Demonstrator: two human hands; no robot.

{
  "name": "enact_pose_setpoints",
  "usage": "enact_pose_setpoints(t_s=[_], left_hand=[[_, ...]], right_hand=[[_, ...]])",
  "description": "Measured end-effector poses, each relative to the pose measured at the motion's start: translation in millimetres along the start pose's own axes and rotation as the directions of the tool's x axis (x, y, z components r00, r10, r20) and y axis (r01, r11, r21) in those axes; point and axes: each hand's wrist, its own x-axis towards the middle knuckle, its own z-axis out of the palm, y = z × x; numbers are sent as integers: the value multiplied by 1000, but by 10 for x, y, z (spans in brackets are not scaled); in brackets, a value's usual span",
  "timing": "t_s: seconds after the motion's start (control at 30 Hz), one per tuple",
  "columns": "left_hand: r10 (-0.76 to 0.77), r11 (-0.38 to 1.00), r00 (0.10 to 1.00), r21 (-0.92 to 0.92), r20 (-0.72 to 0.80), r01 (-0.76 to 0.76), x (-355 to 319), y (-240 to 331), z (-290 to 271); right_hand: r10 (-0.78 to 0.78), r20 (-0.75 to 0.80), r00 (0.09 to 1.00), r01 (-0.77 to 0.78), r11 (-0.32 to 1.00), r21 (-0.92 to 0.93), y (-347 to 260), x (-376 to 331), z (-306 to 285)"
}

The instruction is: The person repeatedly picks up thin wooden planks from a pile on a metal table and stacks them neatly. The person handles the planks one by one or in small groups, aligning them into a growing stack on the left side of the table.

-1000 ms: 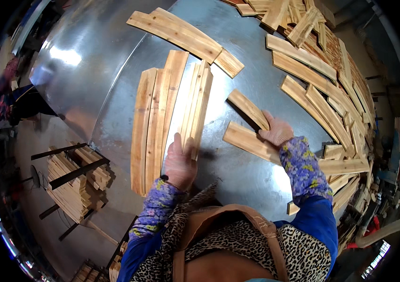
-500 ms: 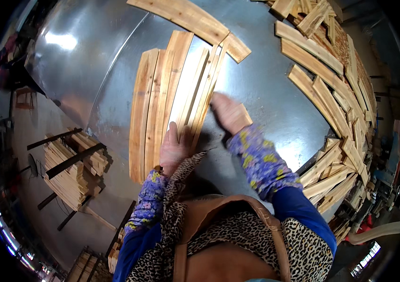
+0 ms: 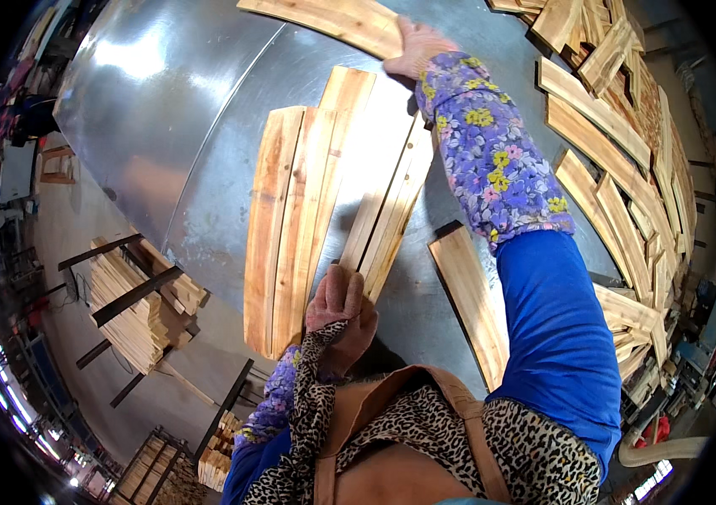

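Note:
On a shiny metal table [image 3: 206,93], my left hand [image 3: 343,316] is closed around the near end of two narrow wooden strips [image 3: 391,198] lying side by side. My right hand [image 3: 419,49] reaches to the far side, closed over the right end of a long curved wooden board [image 3: 328,21]. Part of that end is hidden beneath the hand. Just left of the strips lie several boards [image 3: 286,219] with slightly bowed edges, lined up lengthwise. A single board [image 3: 471,299] rests by itself under my right arm, partly covered by the sleeve.
A large heap of loose wooden pieces [image 3: 602,160] spreads along the table's right side. Left of the table, a stack of strips [image 3: 126,299] sits on a rack with dark bars. More stacked wood [image 3: 156,471] stands at the lower left.
My right hand has moved away from the strips to the far curved board. My left hand's fingers have curled in at the strips' near end. The single board at right now shows more fully.

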Motion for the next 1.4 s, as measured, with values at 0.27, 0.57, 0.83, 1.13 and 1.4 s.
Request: enact_pose_setpoints(t_s=[0.27,0.57,0.83,1.13,1.4], left_hand=[[36,989,998,144,-58,-27,-100,109,-52],[18,736,999,-677,28,6,358,-25,-201],[228,-406,860,-758,457,510,21,251,321],[-178,699,975,-681,130,218,-27,-198,303],[-227,886,974,-415,4,208,195,545,-597]], right_hand=[[338,16,941,-338,940,35,1652,-1284,-137],[178,490,853,-354,-492,795,1089,-4082,29],[-160,264,951,-252,-895,368,-426,-4960,822],[-33,444,895,-337,601,725,-461,-4810,628],[45,313,949,-272,619,736,-639,-4853,802]])
